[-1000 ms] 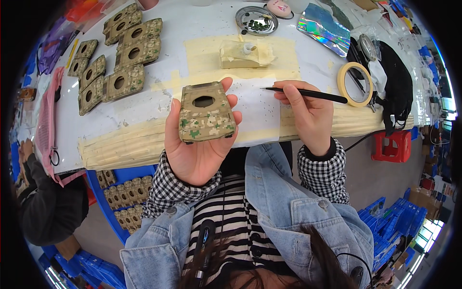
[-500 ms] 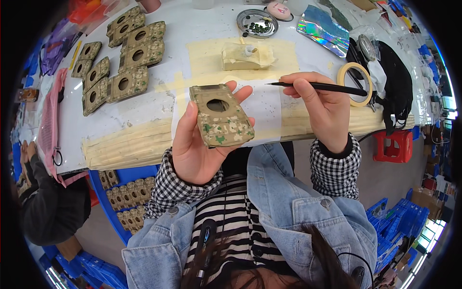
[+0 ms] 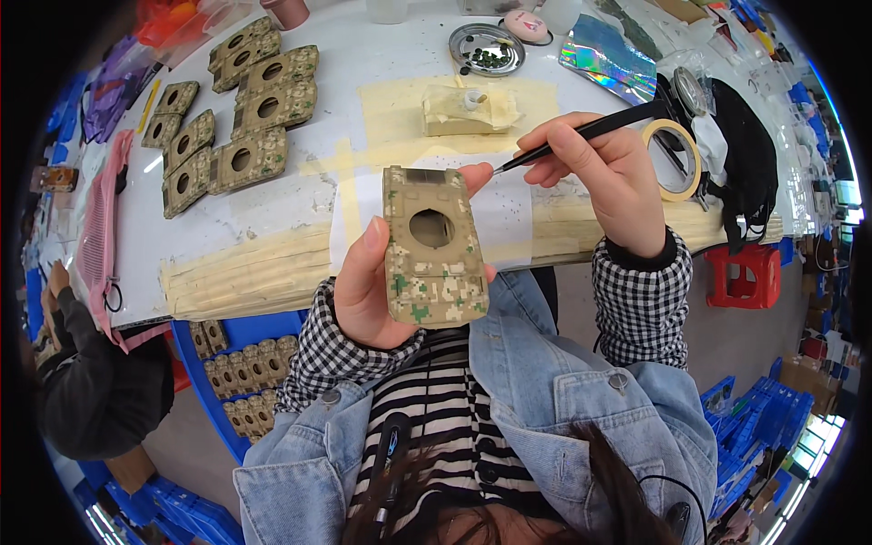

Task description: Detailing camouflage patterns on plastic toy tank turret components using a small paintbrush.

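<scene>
In my left hand (image 3: 368, 295) I hold a camouflage toy tank hull (image 3: 436, 277), its top turned up and a round hole near its middle. The thumb lies along the left side, and fingertips show at the right side. Black tweezers (image 3: 590, 133) are pinched in my right hand (image 3: 607, 173). Their tip points left and down, close to a left fingertip by the hull's upper right corner. Whether the tip grips anything is too small to tell. A white paper sheet (image 3: 509, 213) lies on the table beneath, with tiny dark specks on it.
Several similar hulls (image 3: 259, 154) stand at the left, and more fill a blue tray (image 3: 232, 341) below. Beyond the paper are a tape-covered block (image 3: 463, 113) and a round metal dish (image 3: 472, 38) of small dark green parts. A tape roll (image 3: 690, 163) lies at right. Another person's sleeve (image 3: 100, 381) is far left.
The hull has come nearer to me and turned straighter, with its top facing up more. The tweezers have tilted, their tip now lower and nearer the hull's upper right corner.
</scene>
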### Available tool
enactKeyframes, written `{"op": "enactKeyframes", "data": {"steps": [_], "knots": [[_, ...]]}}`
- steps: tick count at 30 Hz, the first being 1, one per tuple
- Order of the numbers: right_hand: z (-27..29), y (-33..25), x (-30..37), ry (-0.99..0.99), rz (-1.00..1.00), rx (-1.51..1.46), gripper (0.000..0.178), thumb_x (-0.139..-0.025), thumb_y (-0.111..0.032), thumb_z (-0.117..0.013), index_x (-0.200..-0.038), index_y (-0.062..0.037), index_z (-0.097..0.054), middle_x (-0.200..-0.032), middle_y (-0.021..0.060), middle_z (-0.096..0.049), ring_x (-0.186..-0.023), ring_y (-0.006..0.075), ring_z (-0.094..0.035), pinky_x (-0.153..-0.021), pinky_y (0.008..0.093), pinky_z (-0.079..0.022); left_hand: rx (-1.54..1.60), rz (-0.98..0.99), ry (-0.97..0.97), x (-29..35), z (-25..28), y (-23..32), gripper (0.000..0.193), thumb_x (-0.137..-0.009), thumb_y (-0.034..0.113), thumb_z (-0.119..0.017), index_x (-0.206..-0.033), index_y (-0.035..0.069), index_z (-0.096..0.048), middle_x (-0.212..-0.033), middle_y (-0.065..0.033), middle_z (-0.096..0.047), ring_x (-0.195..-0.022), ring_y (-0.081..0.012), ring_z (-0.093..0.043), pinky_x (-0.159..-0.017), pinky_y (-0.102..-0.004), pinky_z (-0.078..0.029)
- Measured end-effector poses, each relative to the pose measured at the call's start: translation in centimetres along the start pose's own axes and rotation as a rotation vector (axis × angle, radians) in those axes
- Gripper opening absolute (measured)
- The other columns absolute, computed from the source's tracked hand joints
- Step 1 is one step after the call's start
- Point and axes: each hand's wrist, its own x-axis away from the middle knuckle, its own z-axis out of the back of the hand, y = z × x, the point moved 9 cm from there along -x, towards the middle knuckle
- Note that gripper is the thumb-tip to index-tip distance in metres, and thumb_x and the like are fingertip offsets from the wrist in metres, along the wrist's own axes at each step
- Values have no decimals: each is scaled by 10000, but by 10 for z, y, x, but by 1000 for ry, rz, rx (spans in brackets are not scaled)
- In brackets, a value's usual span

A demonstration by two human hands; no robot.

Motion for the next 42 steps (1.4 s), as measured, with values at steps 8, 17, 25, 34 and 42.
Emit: {"op": "enactKeyframes", "data": {"steps": [8,17,25,34,42], "knots": [[-3,2,-3,-19,-10,-25,309,-946,-220,-517,-957,63,-641,-852,89,-649,-736,120,-639,-651,226,-506,-23,3,73,1,1,-1,701,-951,450,-351,-1413,-39,-152,-1486,-196,-171,-1083,-275,-573,-905,-400,-503],[-5,3,-3,-15,-1,-34,305,-950,-232,-511,-971,46,-634,-854,87,-649,-755,125,-647,-664,228,-515,10,-9,50,3,2,-1,714,-949,475,-334,-1423,-21,-138,-1490,-192,-160,-1055,-298,-585,-870,-403,-521],[-3,7,2,96,37,-210,319,-967,-239,-473,-995,53,-598,-919,121,-647,-821,182,-666,-731,267,-544,3,-60,190,-1,8,0,902,-879,571,-422,-1431,-35,-46,-1496,-231,-20,-910,-282,-625,-696,-337,-566],[-16,15,14,246,39,-419,374,-991,-291,-404,-996,58,-541,-928,160,-623,-856,230,-662,-776,312,-561,-142,-82,224,0,6,2,991,-831,628,-468,-1432,-40,-51,-1498,-236,-2,-830,-264,-641,-621,-320,-572],[-18,14,14,263,93,-458,363,-991,-269,-404,-990,65,-546,-938,147,-613,-862,220,-657,-779,318,-568,-236,-102,252,0,2,5,1006,-819,667,-446,-1428,-48,-84,-1488,-265,-46,-756,-222,-640,-556,-274,-547]]}}
